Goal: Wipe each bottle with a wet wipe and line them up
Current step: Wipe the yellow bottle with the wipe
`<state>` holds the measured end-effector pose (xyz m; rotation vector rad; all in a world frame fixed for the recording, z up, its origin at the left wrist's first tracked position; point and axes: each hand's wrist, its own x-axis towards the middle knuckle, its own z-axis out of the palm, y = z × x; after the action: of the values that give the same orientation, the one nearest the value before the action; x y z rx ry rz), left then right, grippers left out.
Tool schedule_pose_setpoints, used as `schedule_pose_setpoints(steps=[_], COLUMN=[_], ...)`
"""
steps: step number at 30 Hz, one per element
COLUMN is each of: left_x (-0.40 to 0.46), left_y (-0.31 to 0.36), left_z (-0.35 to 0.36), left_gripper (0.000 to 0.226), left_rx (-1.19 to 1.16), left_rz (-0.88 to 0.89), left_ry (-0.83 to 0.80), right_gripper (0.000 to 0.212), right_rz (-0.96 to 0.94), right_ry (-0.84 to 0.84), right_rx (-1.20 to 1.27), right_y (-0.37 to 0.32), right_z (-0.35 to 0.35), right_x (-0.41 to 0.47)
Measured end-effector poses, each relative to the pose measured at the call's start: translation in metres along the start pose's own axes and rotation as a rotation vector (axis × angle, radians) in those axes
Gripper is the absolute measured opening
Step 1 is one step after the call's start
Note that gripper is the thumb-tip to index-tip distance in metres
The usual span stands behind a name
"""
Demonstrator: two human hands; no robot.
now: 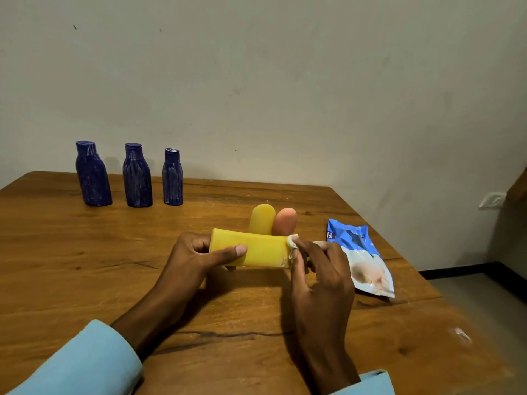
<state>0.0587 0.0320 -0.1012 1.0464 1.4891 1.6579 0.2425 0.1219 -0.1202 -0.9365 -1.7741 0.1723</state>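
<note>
My left hand [196,256] grips a yellow bottle [256,249], held sideways above the wooden table [85,280]. My right hand [319,269] pinches a crumpled white wet wipe [293,244] against the bottle's right end. Behind the held bottle lie a second yellow bottle [261,218] and an orange bottle [285,220], partly hidden. Three dark blue bottles [138,178] stand upright in a row at the table's far left, near the wall.
A blue and white wet wipe pack [362,258] lies on the table to the right of my hands, near the right edge. A wall rises just behind the table. Floor shows beyond the right edge.
</note>
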Motion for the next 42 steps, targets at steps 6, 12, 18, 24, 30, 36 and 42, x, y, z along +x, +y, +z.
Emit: schedule_pose_setpoints(steps=[6,12,18,24,30,36,42], left_x=[-0.002,0.002,0.001,0.000,0.001,0.000,-0.001], left_y=[0.004,0.003,0.005,0.012,0.009,0.011,0.011], left_z=[0.005,0.001,0.001,0.004,-0.002,-0.003,0.001], left_gripper=[0.025,0.038,0.049,0.058,0.070,0.064,0.053], left_rx=[-0.062,-0.068,-0.062,-0.001,-0.018,-0.060,-0.065], left_rz=[-0.052,-0.053,-0.038,-0.027,-0.020,-0.036,-0.087], left_ry=[-0.003,0.089,0.112,0.128,0.196,0.208,0.183], right_gripper=[0.052,0.042,0.042,0.044,0.027,0.033,0.049], right_rz=[-0.292,-0.058,0.030,-0.027,-0.093,0.020,-0.095], right_ry=[-0.223,-0.042,0.010,-0.098,-0.202,-0.054,-0.145], right_rx=[0.014,-0.046,-0.029,-0.010,0.055,0.008,0.019], right_y=[-0.019,-0.007,-0.003,-0.003,-0.005,-0.001,-0.004], right_z=[-0.003,-0.003,-0.002,0.001,-0.001,-0.002,0.002], right_x=[-0.012,-0.003,0.000,-0.001,-0.004,-0.001,-0.004])
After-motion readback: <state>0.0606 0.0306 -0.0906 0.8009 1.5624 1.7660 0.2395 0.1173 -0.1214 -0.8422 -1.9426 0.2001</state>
